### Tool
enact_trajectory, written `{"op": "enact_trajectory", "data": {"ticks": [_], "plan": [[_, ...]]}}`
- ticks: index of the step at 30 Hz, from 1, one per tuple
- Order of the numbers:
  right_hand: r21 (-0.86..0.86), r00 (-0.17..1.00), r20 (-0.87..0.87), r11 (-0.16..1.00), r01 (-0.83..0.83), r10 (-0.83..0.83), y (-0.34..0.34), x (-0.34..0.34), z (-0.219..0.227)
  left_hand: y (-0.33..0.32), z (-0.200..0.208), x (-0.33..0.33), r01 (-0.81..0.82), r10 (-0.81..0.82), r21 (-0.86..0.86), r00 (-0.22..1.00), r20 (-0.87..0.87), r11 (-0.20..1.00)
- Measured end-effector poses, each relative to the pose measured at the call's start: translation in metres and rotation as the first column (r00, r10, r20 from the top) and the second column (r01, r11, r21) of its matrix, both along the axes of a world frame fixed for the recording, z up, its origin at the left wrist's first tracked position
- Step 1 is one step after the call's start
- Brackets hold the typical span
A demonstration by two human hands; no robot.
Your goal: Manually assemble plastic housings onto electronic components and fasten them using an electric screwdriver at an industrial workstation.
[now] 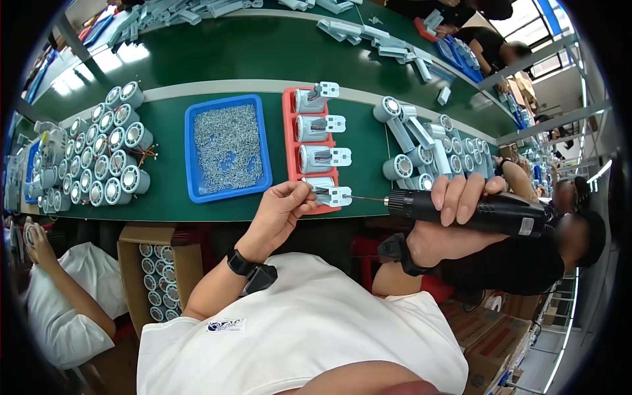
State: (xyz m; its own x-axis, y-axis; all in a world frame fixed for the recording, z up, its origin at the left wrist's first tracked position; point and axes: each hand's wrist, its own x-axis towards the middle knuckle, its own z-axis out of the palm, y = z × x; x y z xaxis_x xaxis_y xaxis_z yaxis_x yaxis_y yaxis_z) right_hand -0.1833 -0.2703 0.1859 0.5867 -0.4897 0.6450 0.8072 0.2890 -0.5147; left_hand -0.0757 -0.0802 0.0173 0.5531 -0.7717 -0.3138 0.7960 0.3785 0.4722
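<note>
A black electric screwdriver [484,210] lies in my right hand [454,227], fingers wrapped round its body. Its long thin bit points left and reaches the white bracket of the nearest motor unit [337,196]. At that unit's left side, my left hand [284,209] has thumb and forefinger pinched; whatever is between them is too small to make out. The unit sits in the near end of a red fixture [289,141]. Further up the fixture stand three more light-grey motor units [316,158], each with a white bracket pointing right.
A blue tray [191,158] of small screws lies left of the fixture. Many round motors [108,151] stand at the left; more motors and grey housings [424,148] lie at the right. A cardboard box [191,263] of motors is below the table edge. Co-workers sit on both sides.
</note>
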Motion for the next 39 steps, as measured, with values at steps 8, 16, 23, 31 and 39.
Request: {"op": "enact_trajectory", "data": {"ticks": [8, 16, 23, 31, 39], "plan": [[-0.025, 0.983, -0.046, 0.984, -0.179, 0.177, -0.003, 0.008, -0.006, 0.020, -0.003, 0.000, 0.131, -0.128, -0.030, 0.987, 0.092, 0.991], [-0.264, 0.968, -0.180, 0.939, -0.220, 0.176, -0.012, -0.004, 0.020, 0.072, 0.016, -0.001, 0.104, -0.090, 0.131, 0.990, -0.107, 0.986], [-0.335, 0.948, -0.301, 0.920, -0.206, 0.102, -0.013, 0.006, 0.014, 0.078, 0.000, -0.004, 0.137, -0.134, 0.212, 0.991, -0.029, 0.968], [-0.351, 0.942, -0.321, 0.911, -0.218, 0.101, -0.012, 0.021, 0.006, 0.060, -0.016, 0.001, 0.173, -0.176, 0.049, 0.982, 0.068, 0.984], [-0.339, 0.923, -0.286, 0.873, -0.350, 0.259, -0.008, 0.031, -0.001, 0.028, 0.001, -0.003, 0.031, -0.029, 0.222, 0.999, -0.014, 0.975]]}}
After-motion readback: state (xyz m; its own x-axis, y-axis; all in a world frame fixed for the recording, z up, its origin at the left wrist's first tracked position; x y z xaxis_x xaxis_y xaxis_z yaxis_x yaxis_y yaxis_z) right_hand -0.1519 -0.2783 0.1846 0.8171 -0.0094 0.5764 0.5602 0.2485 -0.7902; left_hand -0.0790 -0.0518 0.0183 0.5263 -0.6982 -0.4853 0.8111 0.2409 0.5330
